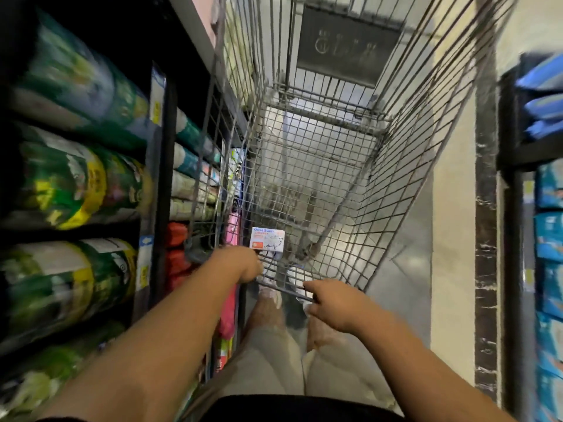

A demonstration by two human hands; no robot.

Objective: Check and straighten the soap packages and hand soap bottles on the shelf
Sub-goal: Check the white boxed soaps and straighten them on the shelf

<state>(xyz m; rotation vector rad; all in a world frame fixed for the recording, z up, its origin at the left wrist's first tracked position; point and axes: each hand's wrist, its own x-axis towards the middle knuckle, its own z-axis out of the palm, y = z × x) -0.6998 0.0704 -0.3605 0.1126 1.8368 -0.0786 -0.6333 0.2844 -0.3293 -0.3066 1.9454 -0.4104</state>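
Two bare hands close on the near end of a grey wire shopping cart. The left hand curls its fingers over the rim's near-left corner, and the right hand wraps its fingers round the near bar. Just beyond the left hand, inside the cart's near-left corner, sits a small white soap box with blue and red print; whether the fingers touch it cannot be told. Blurred green and yellow bagged packs fill the dark shelf rack on the left, and blue packs are stacked at the right edge. A dark plate hangs at the cart's far end.
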